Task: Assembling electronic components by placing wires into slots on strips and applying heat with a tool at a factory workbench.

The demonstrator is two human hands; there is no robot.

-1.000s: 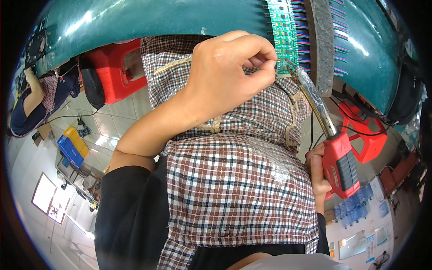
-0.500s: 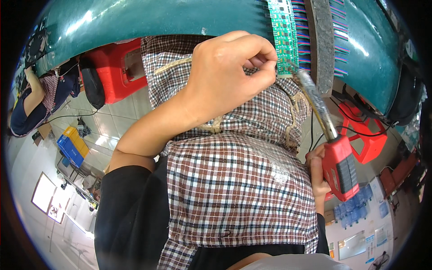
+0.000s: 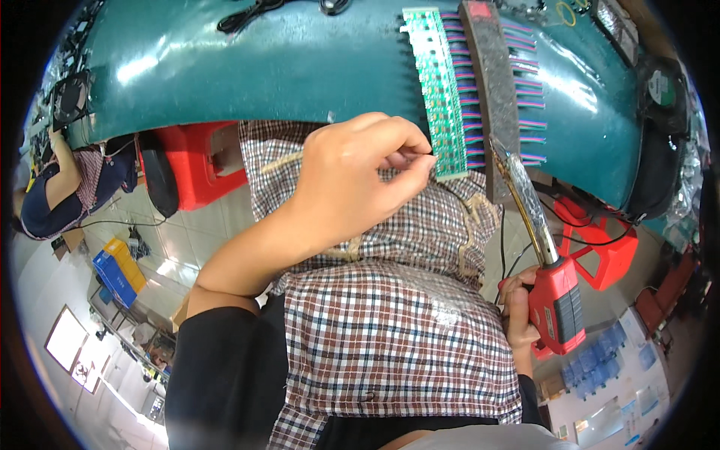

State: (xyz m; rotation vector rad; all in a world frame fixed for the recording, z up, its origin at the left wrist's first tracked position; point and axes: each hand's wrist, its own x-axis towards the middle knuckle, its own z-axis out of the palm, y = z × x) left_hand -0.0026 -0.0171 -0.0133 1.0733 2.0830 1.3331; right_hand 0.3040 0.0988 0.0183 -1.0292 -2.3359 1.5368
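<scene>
Left hand (image 3: 352,180) raised at table (image 3: 225,67) edge, fingertips pinching a thin wire beside the green circuit strip (image 3: 442,97). Right hand (image 3: 517,315) wrapped around red soldering iron (image 3: 551,289), tip near strip's lower end.

Left hand (image 3: 352,180) raised, fingertips pinched; right hand (image 3: 519,315) curled low.

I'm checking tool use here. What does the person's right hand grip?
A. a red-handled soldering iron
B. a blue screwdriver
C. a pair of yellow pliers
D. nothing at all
A: the right hand wraps the red handle of a soldering iron, whose metal shaft points up toward the green circuit board strip.
</scene>
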